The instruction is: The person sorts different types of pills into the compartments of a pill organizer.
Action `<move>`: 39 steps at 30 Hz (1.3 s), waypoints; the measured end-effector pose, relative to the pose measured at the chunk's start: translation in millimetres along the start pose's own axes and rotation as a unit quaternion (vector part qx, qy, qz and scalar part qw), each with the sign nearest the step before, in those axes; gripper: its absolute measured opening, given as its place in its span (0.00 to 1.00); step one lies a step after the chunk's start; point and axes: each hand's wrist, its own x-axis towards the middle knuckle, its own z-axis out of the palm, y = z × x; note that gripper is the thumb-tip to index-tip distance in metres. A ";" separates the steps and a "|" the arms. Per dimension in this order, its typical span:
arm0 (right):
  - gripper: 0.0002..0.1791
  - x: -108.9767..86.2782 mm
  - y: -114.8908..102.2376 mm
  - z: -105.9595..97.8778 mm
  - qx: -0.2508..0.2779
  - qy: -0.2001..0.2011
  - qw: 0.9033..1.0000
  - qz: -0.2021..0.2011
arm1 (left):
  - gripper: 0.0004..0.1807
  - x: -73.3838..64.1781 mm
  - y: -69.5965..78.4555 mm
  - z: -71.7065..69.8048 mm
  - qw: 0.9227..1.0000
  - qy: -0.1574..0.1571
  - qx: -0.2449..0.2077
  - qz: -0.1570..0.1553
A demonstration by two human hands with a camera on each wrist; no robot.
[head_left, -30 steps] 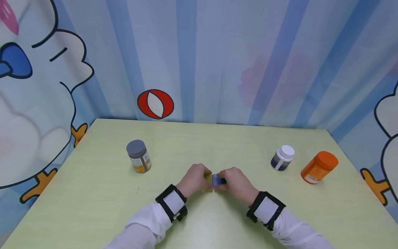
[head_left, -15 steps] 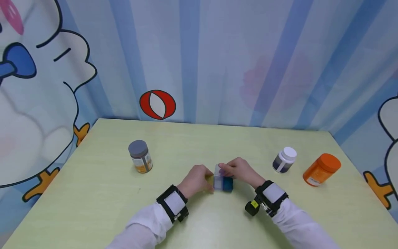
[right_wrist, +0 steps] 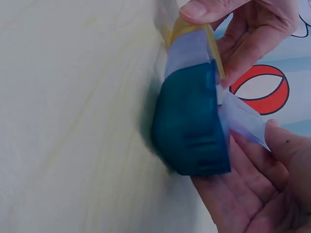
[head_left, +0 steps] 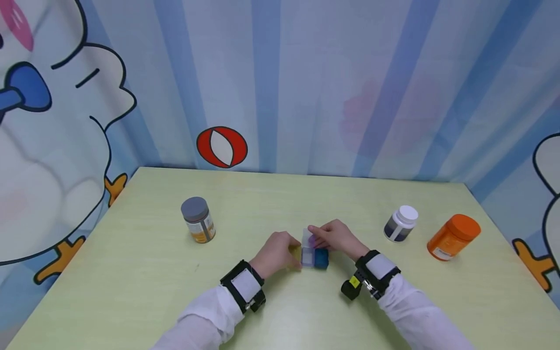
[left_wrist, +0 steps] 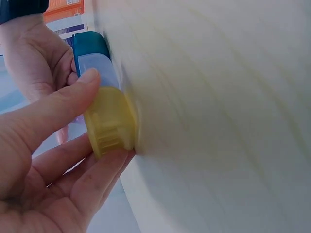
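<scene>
A small pill box with yellow, clear and teal compartments sits on the table in front of me. My left hand (head_left: 276, 250) grips its yellow end (left_wrist: 112, 119), thumb on one side and fingers on the other. The clear middle compartment (head_left: 307, 258) has its lid (right_wrist: 245, 116) swung up, away from me. My right hand (head_left: 338, 236) pinches that raised lid between thumb and fingers, beyond the teal end (right_wrist: 192, 121). The teal and yellow lids are down. What lies inside the middle compartment does not show.
A grey-capped jar (head_left: 198, 220) stands to the left on the pale table (head_left: 131, 272). On the right are a white-capped bottle (head_left: 401, 223) and an orange bottle (head_left: 454, 236). A striped cartoon curtain (head_left: 297, 87) hangs behind the table.
The middle lid of the pill box has come up. My right hand has moved from the teal end to the lid, leaving the teal compartment uncovered. My left hand keeps its grip.
</scene>
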 end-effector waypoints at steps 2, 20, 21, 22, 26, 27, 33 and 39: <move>0.26 -2.4 -0.8 -3.6 -0.007 -0.004 1.000 -0.011 | 0.25 0.1 0.2 1.0 1.000 0.000 -0.001 0.000; 0.49 -83.8 -5.0 -151.1 -0.087 0.161 0.969 -0.164 | 0.28 -1.0 -5.1 3.7 0.999 0.000 -0.030 -0.023; 0.50 -81.3 6.7 -159.9 -0.094 0.181 0.966 -0.160 | 0.28 -1.1 -4.9 2.9 0.999 0.001 -0.031 -0.025; 0.51 -78.8 18.3 -168.4 -0.098 0.198 0.963 -0.155 | 0.28 -1.1 -4.7 2.3 0.999 0.001 -0.031 -0.027; 0.51 -72.9 63.1 -197.2 -0.108 0.258 0.951 -0.134 | 0.28 -0.3 -2.9 1.2 0.999 0.002 -0.031 -0.027; 0.52 -76.1 68.8 -202.0 -0.104 0.265 0.951 -0.125 | 0.28 0.0 -2.5 1.3 0.999 0.002 -0.031 -0.025; 0.53 -102.4 94.6 -209.9 -0.102 0.269 0.956 -0.064 | 0.28 1.2 -0.9 2.7 1.000 0.001 -0.023 -0.021; 0.57 -85.8 176.7 -209.8 -0.107 0.277 0.955 -0.011 | 0.28 1.2 -0.6 3.0 1.000 0.000 -0.021 -0.023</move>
